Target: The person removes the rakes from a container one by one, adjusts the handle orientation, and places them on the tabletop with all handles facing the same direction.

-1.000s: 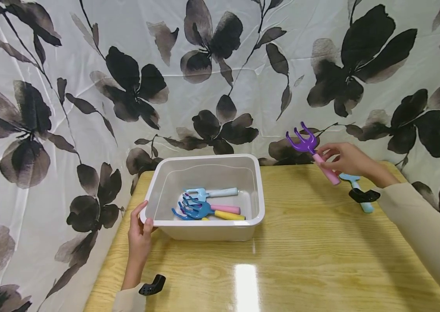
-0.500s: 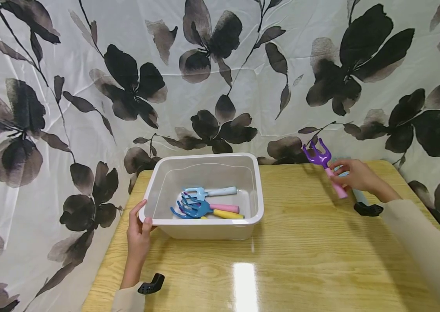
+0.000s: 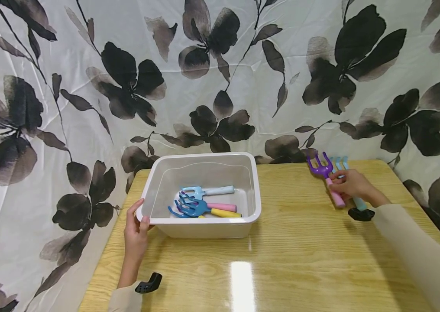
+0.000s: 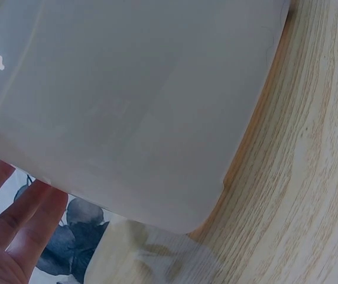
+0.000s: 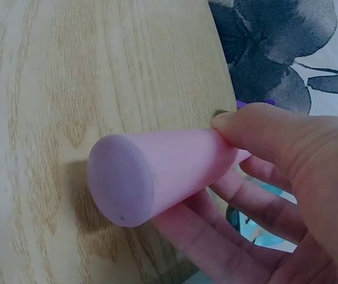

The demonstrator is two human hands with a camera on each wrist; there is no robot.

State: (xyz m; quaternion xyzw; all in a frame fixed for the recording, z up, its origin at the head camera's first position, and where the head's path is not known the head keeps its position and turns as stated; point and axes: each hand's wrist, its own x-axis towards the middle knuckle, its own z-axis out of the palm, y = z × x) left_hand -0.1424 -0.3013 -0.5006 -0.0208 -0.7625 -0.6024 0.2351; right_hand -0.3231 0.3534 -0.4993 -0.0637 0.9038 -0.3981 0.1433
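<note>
In the head view my right hand (image 3: 351, 185) pinches the pink handle (image 5: 175, 165) of a small purple garden hand rake (image 3: 322, 169) near the table's back right. Its prongs point away from me. A light blue garden fork (image 3: 344, 163) lies right beside it, partly hidden under my hand. My left hand (image 3: 136, 236) holds the front left corner of a white plastic bin (image 3: 200, 232), thumb on the front and fingers along the side. Inside the bin lie a light blue fork (image 3: 218, 190), a blue rake with a yellow handle (image 3: 225, 213), and a pink handle (image 3: 221, 206).
The wooden table (image 3: 302, 260) extends in front of and to the right of the bin. A floral cloth (image 3: 259, 86) hangs behind the table and down its left side.
My right hand has brought the purple rake rightward and down, from above the table to beside the light blue fork. My left hand stays at the bin's corner.
</note>
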